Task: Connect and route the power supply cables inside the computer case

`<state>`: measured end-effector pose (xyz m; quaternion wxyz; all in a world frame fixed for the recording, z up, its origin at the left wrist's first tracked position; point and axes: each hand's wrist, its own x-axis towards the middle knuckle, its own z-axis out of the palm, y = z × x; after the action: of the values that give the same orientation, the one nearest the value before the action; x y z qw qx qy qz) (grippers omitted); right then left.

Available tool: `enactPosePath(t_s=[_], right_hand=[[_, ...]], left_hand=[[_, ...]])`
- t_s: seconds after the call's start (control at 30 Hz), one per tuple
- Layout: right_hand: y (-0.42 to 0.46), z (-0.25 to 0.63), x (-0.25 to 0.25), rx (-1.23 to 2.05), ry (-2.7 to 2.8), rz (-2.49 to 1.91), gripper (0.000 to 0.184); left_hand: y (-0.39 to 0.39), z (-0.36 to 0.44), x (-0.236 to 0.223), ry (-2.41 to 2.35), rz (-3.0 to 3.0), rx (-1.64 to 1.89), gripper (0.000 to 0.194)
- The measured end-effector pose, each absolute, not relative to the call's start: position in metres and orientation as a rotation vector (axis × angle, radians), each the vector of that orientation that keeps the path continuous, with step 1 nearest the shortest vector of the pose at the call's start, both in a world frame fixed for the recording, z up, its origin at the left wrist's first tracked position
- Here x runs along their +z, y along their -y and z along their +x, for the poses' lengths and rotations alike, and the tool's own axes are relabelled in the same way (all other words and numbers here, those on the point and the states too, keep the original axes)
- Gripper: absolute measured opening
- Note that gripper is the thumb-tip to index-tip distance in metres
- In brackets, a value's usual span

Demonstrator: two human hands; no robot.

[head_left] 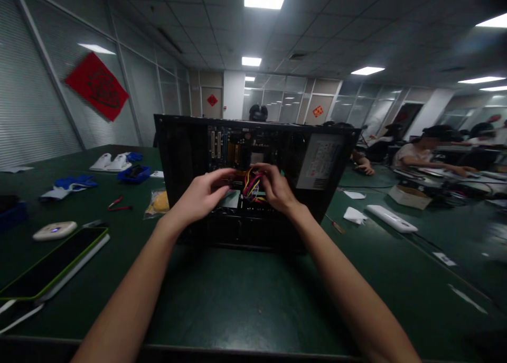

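Nearest, at six o'clock from the middle of the view, the dark green surface of the desk (253, 299). Between eight and nine, a green-edged phone (59, 260) on top of a white slab, with a rounded white device (54, 231) just beyond.

At the centre, both bare hands inside the open side of a black computer case (241, 235). Left hand (204, 194) partly open, thumb and fingers a narrow gap apart; contact of the fingertips hard to tell. Right hand (279, 188) nearly closed, curled around the near side of a cable bundle (250, 186) in yellow, red and black. Behind the hands, toward twelve, a circuit board (237, 143) with pale slots; toward three inside the case, a labelled metal box (320, 159).

Around the case on the desk: just short of nine, a yellow item (160, 201) in clear plastic, then a red-handled tool (119, 205); at nine, blue gloves (75, 183) and a blue tray (134, 174). Near four, a screwdriver (336, 225); between three and four, crumpled paper (355, 215) and a long white block (392, 219). Farther, at three, an open carton (410, 196) and a seated co-worker (420, 154). Farthest, at ten, a red diamond hanging (97, 86) on glass.
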<state>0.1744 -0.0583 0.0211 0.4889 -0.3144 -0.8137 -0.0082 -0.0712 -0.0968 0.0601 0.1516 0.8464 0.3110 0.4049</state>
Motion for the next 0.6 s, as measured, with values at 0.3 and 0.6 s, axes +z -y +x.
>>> enactPosePath(t_s=[0.3,0.6], right_hand=[[0.05,0.175,0.028,0.011,1.948,-0.798,0.019],[0.042,0.182,0.034,-0.032,2.145,-1.106,0.038]], left_hand=[[0.027,-0.023,0.077,-0.648,2.612,1.177,0.025],[0.0,-0.039,0.056,-0.762,2.731,1.058,0.019]])
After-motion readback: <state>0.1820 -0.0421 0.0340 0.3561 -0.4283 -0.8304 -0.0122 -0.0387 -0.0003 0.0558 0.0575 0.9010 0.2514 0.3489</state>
